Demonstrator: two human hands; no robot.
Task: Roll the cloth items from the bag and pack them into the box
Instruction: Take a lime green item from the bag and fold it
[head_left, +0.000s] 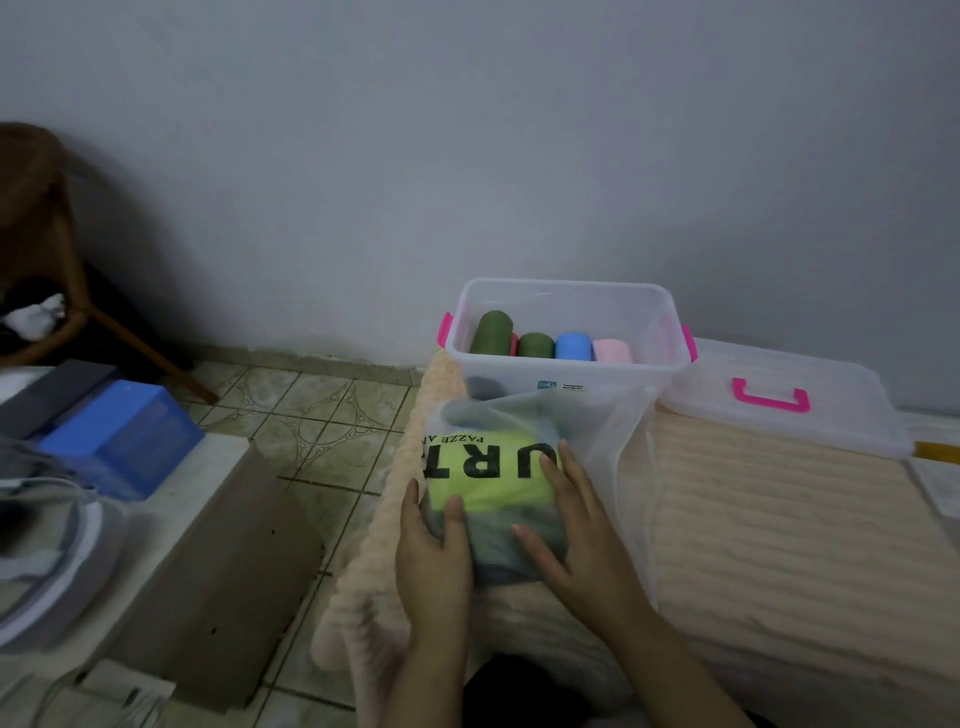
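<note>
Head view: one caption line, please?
Both hands, left and right, press the bag; rolled cloths fill the box.

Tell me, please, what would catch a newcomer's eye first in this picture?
Probably the neon yellow patch with bold black letters on the translucent bag in the middle, with the left hand and right hand on either side of it. Just behind it stands the clear box with pink latches, holding a row of green, blue and pink cloth rolls. Its lid lies to the right.

1. I see both hands bare: left hand (434, 551), right hand (576, 525), no rings or gloves.
2. Forearms are bare too; no sleeves show at the lower frame edge.
</note>
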